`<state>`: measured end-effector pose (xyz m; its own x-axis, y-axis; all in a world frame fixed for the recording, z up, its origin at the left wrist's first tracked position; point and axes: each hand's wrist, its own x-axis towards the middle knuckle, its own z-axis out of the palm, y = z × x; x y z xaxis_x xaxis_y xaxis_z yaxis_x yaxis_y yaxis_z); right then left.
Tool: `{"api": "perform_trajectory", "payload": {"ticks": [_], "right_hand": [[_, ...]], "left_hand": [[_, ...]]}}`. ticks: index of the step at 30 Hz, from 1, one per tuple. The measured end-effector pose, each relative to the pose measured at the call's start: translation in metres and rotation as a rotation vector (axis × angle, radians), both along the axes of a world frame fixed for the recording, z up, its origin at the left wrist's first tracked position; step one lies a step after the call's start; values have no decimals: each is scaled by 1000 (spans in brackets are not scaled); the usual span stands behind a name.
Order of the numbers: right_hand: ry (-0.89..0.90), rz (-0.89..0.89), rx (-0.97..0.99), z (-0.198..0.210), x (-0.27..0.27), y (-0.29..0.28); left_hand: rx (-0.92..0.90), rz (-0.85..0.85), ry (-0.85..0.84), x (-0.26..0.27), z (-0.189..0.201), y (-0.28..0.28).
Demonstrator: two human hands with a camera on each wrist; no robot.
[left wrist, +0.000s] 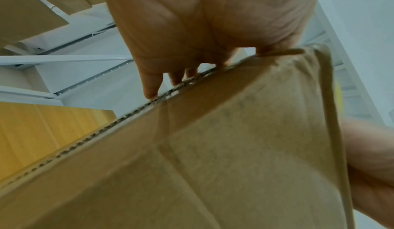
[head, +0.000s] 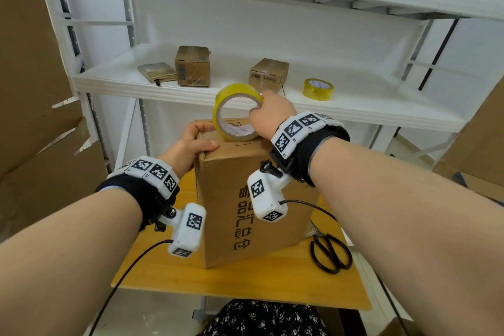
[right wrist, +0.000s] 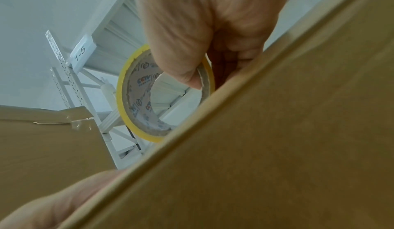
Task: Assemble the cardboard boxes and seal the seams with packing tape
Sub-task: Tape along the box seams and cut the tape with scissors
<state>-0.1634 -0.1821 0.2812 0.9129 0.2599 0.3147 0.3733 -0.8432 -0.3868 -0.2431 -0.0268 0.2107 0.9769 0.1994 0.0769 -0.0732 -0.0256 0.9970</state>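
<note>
A tall brown cardboard box [head: 245, 207] with printed characters stands on a small wooden table [head: 272, 281]. My left hand [head: 191, 144] grips the box's top left corner, thumb on the top face and fingers over the left edge; in the left wrist view the fingers [left wrist: 151, 87] curl over the corrugated edge of the box [left wrist: 234, 148]. My right hand [head: 270, 114] holds a yellow tape roll [head: 234, 114] upright on the box top, thumb inside the core. The right wrist view shows the tape roll [right wrist: 132, 97] above the box [right wrist: 277, 131].
Black scissors [head: 330, 254] lie on the table right of the box. On the white shelf [head: 136, 82] behind stand two small cardboard boxes [head: 192, 65] [head: 268, 73], a flat packet [head: 156, 72] and a second yellow tape roll [head: 317, 89]. Large cardboard sheets [head: 32, 90] lean at left.
</note>
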Motion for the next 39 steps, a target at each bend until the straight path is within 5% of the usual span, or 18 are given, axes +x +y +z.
{"api": "perform_trajectory", "payload": {"ticks": [6,12,26,39], "right_hand": [[-62,-38,-26,7,8,-20],[15,-72,157,-6,6,-24],[72,18,-52,-20,3,-7],[15,-83,19,-6,5,-23]], "left_hand": [[14,-18,21,-3,3,-2],[28,-16,54,-3,4,-1],[95,116,116,5,9,-2],[140,151,156,-1,15,-6]]}}
